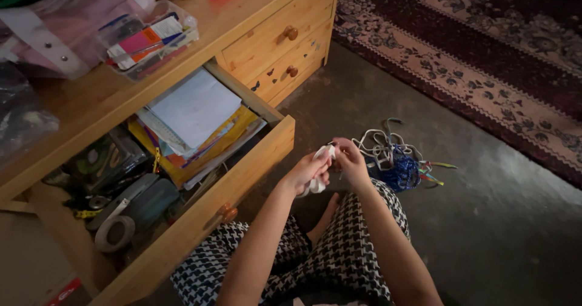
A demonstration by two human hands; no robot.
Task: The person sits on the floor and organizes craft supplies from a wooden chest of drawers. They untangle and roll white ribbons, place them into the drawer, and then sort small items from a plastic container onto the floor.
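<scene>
My left hand [307,171] and my right hand [350,160] meet in front of me, both closed on a bundled white cable [319,154]. Part of the bundle hangs below my left palm. Just right of my right hand, a tangle of white, grey and blue cords [391,157] lies on the grey floor. I sit cross-legged in black-and-white houndstooth trousers [339,254], with a bare foot showing between my knees.
A pine dresser [267,33] stands at left with its big drawer [242,182] pulled open, holding papers [194,112], tape rolls [115,232] and odds and ends. A clear box [151,39] of pens sits on top. A patterned dark-red rug [485,45] covers the floor at upper right.
</scene>
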